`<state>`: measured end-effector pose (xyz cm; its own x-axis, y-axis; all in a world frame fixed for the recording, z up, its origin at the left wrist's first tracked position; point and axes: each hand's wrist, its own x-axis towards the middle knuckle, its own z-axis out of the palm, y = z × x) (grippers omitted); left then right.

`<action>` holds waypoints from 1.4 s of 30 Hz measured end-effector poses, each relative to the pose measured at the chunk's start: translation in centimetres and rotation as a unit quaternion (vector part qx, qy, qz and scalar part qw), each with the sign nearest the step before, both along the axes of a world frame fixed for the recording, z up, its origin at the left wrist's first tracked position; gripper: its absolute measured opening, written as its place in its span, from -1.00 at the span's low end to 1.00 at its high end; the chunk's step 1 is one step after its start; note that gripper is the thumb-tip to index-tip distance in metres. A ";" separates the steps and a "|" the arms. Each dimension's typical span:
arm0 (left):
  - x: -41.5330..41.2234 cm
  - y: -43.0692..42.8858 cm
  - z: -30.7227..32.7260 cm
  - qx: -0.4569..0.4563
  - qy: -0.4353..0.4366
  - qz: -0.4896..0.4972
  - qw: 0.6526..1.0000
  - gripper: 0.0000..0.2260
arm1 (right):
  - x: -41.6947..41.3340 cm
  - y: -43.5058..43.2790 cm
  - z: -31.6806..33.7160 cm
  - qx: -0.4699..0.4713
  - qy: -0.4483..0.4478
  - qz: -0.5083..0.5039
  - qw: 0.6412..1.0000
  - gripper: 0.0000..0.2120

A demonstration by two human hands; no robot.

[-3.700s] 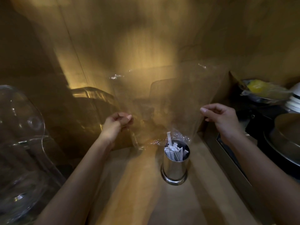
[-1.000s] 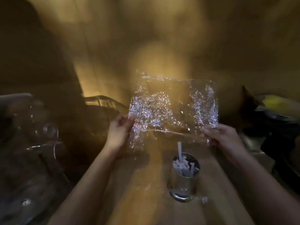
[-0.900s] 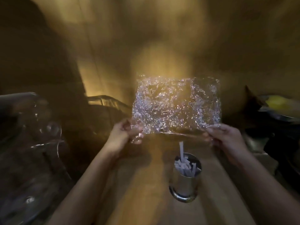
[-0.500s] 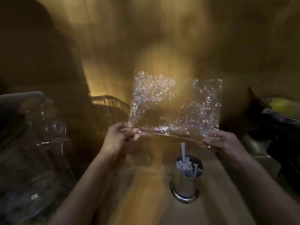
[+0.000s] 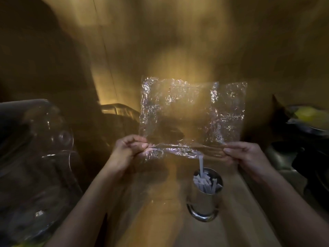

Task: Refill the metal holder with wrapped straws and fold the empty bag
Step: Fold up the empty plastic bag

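A clear, crinkled plastic bag (image 5: pixel 192 113) is held upright in the air above the wooden counter, with a fold running along its lower edge. My left hand (image 5: pixel 129 148) pinches the bag's lower left corner. My right hand (image 5: pixel 245 155) pinches the lower right corner. Below the bag, nearer my right hand, a shiny metal holder (image 5: pixel 204 198) stands on the counter. White wrapped straws (image 5: pixel 206 182) fill it, and one sticks up higher than the others.
The wooden counter (image 5: pixel 156 211) runs toward a wooden wall. A large clear domed container (image 5: pixel 35 157) sits at the left. At the right are dark metal pans (image 5: pixel 302 157) and a dish holding something yellow (image 5: pixel 308 114).
The bag went from a large spread sheet to a folded, smaller rectangle. Both hands have kept the lower edge pinched and drawn it slightly lower and nearer.
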<state>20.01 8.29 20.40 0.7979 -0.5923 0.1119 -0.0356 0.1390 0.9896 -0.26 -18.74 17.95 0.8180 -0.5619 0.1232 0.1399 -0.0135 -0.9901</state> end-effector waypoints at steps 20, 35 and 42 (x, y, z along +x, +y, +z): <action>0.0 1.2 -1.6 -0.039 0.080 0.004 0.996 -0.74 | 0.3 -0.1 -1.0 -0.036 0.022 -0.002 0.999 -0.55; -0.9 2.2 -1.9 0.050 0.021 0.075 0.996 -0.88 | 0.7 0.4 -2.0 -0.168 0.070 0.018 0.983 -0.51; -2.0 2.8 3.1 0.174 -0.284 -0.024 0.943 -0.97 | 2.2 2.4 0.3 -0.231 0.118 0.053 0.964 -0.66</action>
